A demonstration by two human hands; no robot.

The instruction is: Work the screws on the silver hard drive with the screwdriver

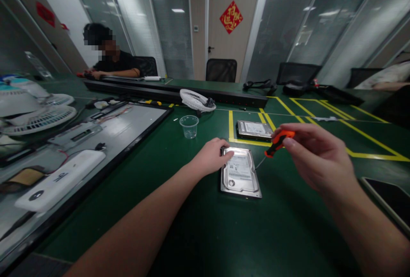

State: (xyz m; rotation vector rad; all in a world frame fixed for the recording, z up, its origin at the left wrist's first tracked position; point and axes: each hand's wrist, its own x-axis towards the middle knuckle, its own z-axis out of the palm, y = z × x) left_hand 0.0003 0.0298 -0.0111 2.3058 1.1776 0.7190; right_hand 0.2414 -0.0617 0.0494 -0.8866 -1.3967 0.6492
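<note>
In the head view, the left hand [214, 156] braces the near hard drive [238, 175] on the green table [192, 236], thumb on its metal cover [240, 188] and fingers curled at the far left corner, while the right hand [320, 153] grips an orange-and-black screwdriver [279, 142], its tip at the drive's right edge. The work seems at an early stage: the cover is still on, the second drive [254, 128] lies beyond label up, and whether any screw is out cannot be told

Glossy metal is seen on the hard drive [241, 171], smooth plastic on the screwdriver handle [277, 142] and transparent cup [189, 128].
</note>
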